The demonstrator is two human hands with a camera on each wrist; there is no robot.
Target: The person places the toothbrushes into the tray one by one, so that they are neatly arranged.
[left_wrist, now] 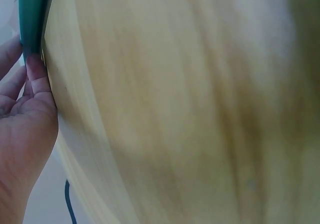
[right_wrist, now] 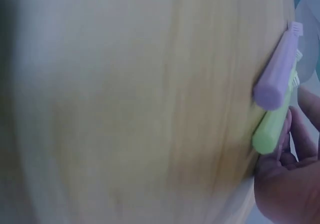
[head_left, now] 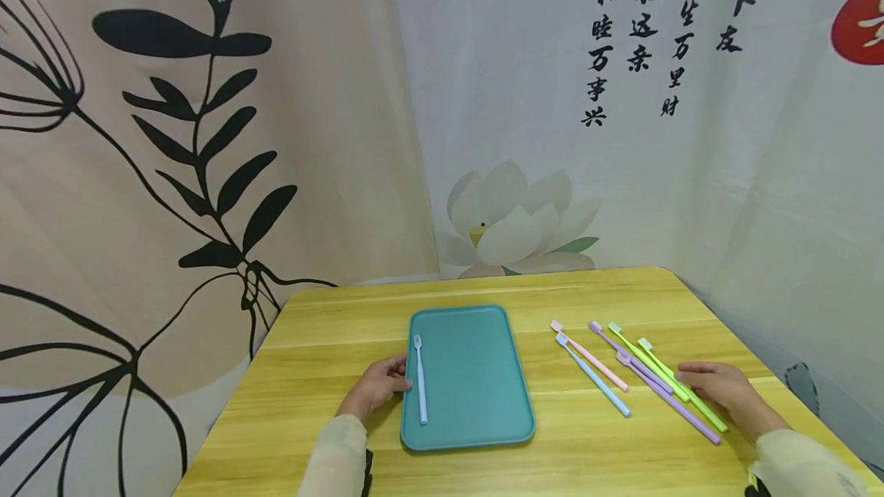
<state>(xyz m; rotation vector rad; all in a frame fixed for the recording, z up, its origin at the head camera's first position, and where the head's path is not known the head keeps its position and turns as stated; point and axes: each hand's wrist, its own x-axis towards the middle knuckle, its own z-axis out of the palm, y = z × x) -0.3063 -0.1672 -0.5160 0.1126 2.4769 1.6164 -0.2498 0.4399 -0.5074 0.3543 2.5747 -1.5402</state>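
A teal tray [head_left: 476, 374] lies on the wooden table, with a light blue toothbrush [head_left: 421, 386] along its left side. My left hand [head_left: 378, 388] grips the tray's left edge; the left wrist view shows that hand [left_wrist: 30, 99] with thumb and fingers at the teal rim [left_wrist: 33, 19]. To the right, my right hand [head_left: 725, 391] is beside a green toothbrush [head_left: 704, 409], its fingers fairly straight. Up close, the right hand [right_wrist: 295, 179] is right next to the green handle [right_wrist: 270, 131]; whether it touches cannot be told. A purple toothbrush [right_wrist: 275, 79] lies alongside.
Left of the green and purple toothbrushes lie a pink toothbrush [head_left: 601, 363] and another blue toothbrush [head_left: 597, 378]. A second purple toothbrush [head_left: 631, 359] and a second green one [head_left: 649, 363] cross close by. Behind the table [head_left: 331, 328] hangs a printed curtain [head_left: 345, 136].
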